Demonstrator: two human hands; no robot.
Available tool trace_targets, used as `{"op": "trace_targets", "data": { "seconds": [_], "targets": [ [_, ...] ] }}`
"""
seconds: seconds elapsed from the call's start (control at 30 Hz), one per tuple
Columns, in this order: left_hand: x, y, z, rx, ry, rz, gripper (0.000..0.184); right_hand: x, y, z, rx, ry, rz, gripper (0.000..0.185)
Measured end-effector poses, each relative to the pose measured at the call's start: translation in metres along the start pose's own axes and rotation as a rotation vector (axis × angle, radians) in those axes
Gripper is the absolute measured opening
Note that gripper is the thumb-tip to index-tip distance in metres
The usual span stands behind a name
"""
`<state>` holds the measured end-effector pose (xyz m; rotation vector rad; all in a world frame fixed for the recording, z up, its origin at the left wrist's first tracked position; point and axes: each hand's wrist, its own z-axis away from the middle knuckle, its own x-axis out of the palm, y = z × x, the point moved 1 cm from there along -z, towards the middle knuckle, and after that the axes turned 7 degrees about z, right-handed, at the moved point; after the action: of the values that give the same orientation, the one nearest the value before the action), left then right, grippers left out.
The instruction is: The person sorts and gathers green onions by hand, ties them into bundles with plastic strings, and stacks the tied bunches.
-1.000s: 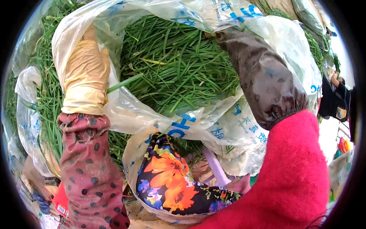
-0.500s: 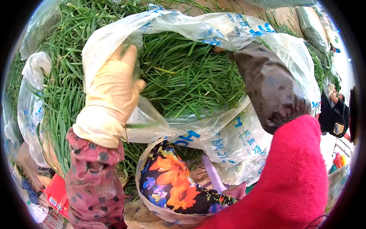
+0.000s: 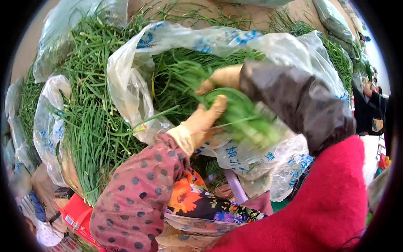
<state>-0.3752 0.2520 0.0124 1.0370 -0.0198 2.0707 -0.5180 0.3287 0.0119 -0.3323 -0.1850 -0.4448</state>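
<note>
Both hands wear pale yellow gloves and meet over an open clear plastic bag point(image 3: 130, 90) with blue print. My left hand point(image 3: 200, 126) is wrapped round the lower side of a bunch of long green leaves point(image 3: 241, 117). From above, my right hand point(image 3: 221, 80) holds the same bunch, its fingertips partly hidden by the leaves. The bunch's pale end points to the lower right and is blurred. More green leaves point(image 3: 172, 63) lie inside the bag, behind the hands.
Left of the bag is a big heap of loose green leaves point(image 3: 94, 126), with another plastic bag point(image 3: 48, 126) beside it. A red box point(image 3: 77, 216) lies lower left. Floral cloth point(image 3: 201, 203) is below the bag. A person in dark clothes point(image 3: 371, 109) is at the far right.
My right hand has come out of the bag with a bunch of leaves. My left hand has let go of the bag's rim, moved right and taken hold of the bunch.
</note>
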Motion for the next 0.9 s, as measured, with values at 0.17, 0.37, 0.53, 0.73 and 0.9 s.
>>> {"op": "trace_targets", "data": {
  "seconds": [0.17, 0.37, 0.53, 0.73, 0.9],
  "targets": [
    [-0.032, -0.002, 0.015, 0.278, 0.157, 0.138, 0.067, 0.048, 0.034, -0.045, -0.486, 0.427, -0.077, 0.066],
    [-0.040, 0.015, 0.031, 0.162, 0.115, 0.190, 0.045, 0.069, 0.010, -0.030, -0.537, 0.846, 0.267, 0.076],
    [0.038, -0.007, 0.070, 0.111, 0.192, 0.138, 0.037, 0.068, 0.042, 0.026, -0.381, 0.593, 0.130, 0.078],
    [0.081, -0.111, 0.103, -0.157, 0.105, 0.557, 0.035, 0.102, 0.126, 0.094, 0.018, 0.301, 0.257, 0.088],
    [0.096, -0.128, 0.121, -0.013, 0.135, 0.450, 0.037, 0.124, 0.140, 0.119, -0.188, 0.477, -0.060, 0.071]
  ]
}}
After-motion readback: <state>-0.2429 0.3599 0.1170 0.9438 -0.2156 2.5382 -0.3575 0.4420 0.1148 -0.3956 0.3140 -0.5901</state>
